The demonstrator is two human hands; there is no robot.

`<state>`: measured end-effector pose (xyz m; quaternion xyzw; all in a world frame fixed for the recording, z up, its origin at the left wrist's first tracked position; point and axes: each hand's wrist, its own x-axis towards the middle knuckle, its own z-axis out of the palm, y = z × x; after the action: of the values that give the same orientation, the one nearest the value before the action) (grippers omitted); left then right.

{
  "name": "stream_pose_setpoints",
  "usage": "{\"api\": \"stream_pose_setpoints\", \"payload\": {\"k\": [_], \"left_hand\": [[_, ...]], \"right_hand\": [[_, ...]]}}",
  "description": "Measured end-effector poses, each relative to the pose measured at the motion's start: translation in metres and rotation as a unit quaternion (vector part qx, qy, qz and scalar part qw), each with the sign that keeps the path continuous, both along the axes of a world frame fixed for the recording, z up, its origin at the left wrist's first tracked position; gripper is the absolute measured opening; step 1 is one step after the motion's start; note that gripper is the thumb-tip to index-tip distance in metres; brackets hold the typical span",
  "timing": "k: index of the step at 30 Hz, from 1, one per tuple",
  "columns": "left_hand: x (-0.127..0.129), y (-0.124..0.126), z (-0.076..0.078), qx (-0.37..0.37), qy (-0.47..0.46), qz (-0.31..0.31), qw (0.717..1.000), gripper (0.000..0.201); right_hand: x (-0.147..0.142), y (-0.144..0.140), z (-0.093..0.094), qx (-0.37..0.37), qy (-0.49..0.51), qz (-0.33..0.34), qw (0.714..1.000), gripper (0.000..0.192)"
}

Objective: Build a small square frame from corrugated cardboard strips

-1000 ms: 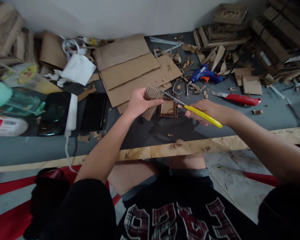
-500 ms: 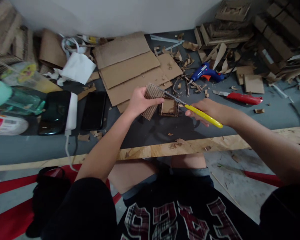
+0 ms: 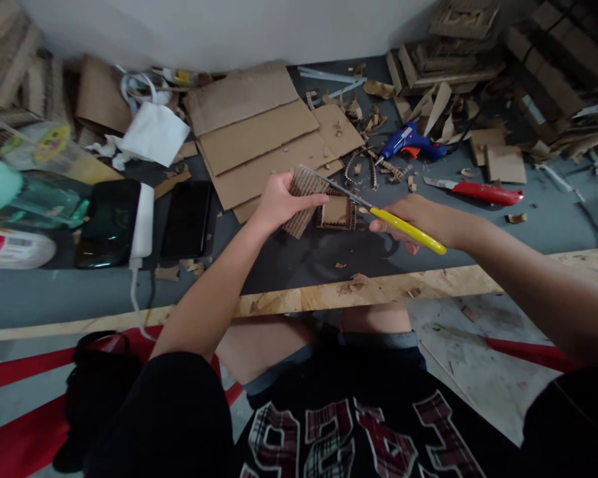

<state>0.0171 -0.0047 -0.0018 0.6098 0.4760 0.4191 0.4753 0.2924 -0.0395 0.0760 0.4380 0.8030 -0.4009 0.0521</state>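
My left hand [image 3: 284, 202] grips a ridged piece of corrugated cardboard [image 3: 306, 189], thumb laid across its face. In my right hand [image 3: 408, 216] is a pair of scissors [image 3: 407, 230] with yellow handles. Their long metal blades point up and left, meeting the top right edge of the corrugated piece. Just below the blades, a small square cardboard frame [image 3: 337, 211] with ridged walls rests on the table. My right hand's fingers are partly hidden by the handle.
Cardboard sheets [image 3: 259, 133] lie behind my hands. A blue glue gun [image 3: 412, 141] and a red utility knife [image 3: 486, 192] sit to the right among scraps. On the left are a black phone [image 3: 187, 219], a white power bank [image 3: 142, 221] and a bottle [image 3: 14, 247]. The wooden table edge [image 3: 299, 302] runs in front.
Almost nothing differs. The scissors and my right hand have shifted very slightly, while my left hand keeps the corrugated piece in the same place.
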Motion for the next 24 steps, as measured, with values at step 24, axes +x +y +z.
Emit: {"api": "stream_pose_setpoints", "payload": {"k": [24], "left_hand": [[0.0021,0.0027,-0.0054,0.029,-0.005,0.011,1.000,0.071]], "right_hand": [[-0.0005,0.0000,-0.0047,0.114,-0.056,-0.021,0.992,0.076]]}}
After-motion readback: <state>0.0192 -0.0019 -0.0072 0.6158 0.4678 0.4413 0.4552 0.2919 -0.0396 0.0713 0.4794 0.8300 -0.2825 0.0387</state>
